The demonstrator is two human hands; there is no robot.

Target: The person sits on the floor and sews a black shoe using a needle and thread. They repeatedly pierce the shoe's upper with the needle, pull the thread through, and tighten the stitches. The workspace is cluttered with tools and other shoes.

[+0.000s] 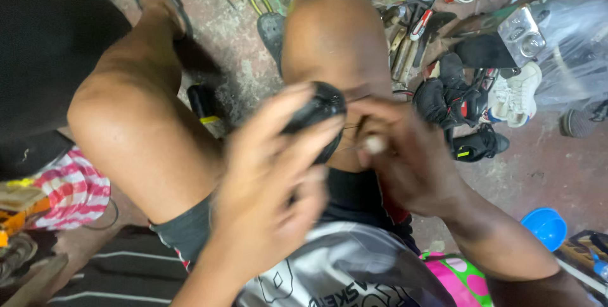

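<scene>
My left hand [269,183] is wrapped around a black shoe [316,107] that rests against my right knee [332,35]. Its fingers cover most of the shoe, so only the rounded end shows. My right hand [405,155] sits just beside the shoe on the right, fingers pinched together on a thin thread or needle that runs to the shoe; the item itself is blurred and too fine to make out. Both hands are motion-blurred.
Black and white shoes [472,101] lie piled on the concrete floor at right, with hand tools [408,38] behind them. A blue bowl [544,226] sits at lower right, a striped red cloth [73,190] at left, clear plastic sheeting [573,41] at upper right.
</scene>
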